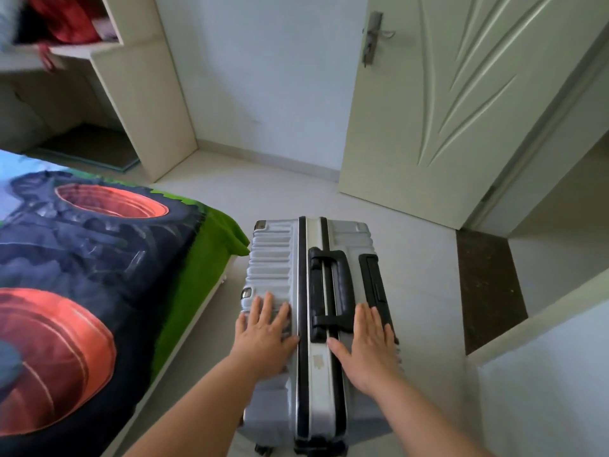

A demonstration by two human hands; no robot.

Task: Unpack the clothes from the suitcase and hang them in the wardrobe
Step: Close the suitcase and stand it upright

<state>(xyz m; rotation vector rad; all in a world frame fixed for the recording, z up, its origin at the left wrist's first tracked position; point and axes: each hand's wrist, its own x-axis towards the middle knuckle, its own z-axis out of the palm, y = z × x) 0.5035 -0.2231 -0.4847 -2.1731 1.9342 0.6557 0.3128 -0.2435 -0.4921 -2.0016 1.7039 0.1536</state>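
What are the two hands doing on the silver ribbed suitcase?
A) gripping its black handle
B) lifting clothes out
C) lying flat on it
C: the left hand and right hand rest flat, fingers straight, on the closed silver ribbed hard-shell suitcase, flanking its black handle.

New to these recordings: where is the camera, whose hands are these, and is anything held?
No machine here: one camera on a person's head looks forward and down, so both arms are the wearer's own. The left hand and right hand lie flat, fingers straight, on a closed silver suitcase, either side of its black handle; neither grips anything. The suitcase stands on the floor beside a bed with a tractor-print cover. An open wardrobe holding something red is upper left; a door is right.
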